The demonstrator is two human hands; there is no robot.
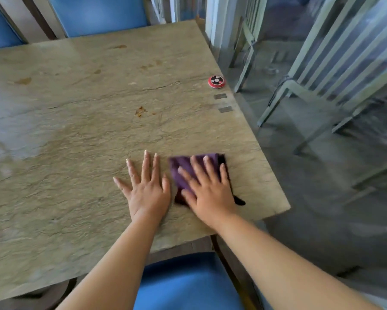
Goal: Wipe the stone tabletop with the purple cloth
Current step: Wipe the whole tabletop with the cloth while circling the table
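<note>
Right hand [207, 193] flat on the purple cloth [183, 168], fingers straight and spread, pressing it onto the stone tabletop [76, 121] near the table's near right corner. Cloth folded, with a dark edge showing along its right side and a dark tail trailing past the wrist. Left hand [146, 189] just beside the cloth, palm down on bare stone, fingers straight and fanned out, grasping nothing. Brownish stains [140, 111] scattered over the slab farther from the hands, one distinct orange-brown mark in the middle. Paler, hazy patch over the left part of the surface. Round red call button [216, 81] near the right edge, well apart from the hands, its face black with small pale dots; no legible writing on it. Two small grey rectangular marks [222, 102] just below it along the edge, unreadable. Blue chair seat [188, 285] tucked under the near edge between the forearms. Blue chair backs [98, 14] at the far side. Pale slatted chairs [335, 63] on the floor to the right.
</note>
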